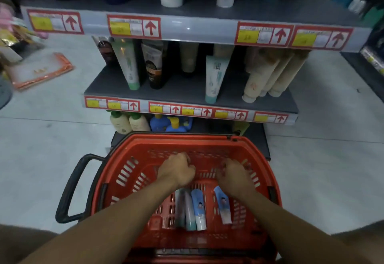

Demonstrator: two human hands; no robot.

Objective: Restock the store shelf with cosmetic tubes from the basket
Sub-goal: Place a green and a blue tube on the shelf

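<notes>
Head view: tubes point(198, 209) lie lengthwise in basket point(133, 160) (caps nearest).

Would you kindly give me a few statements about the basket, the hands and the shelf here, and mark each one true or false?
1. Both hands are inside the red basket. True: the left hand and the right hand reach down into it.
2. The basket is empty. False: several cosmetic tubes lie on its floor, near the wrists.
3. The basket's handle is black. True.
4. The price labels on the shelf edge show arrows that point down. False: the red arrows point up.
5. The pale beige tubes stand at the left end of the middle shelf. False: they lean at its right end.
</notes>
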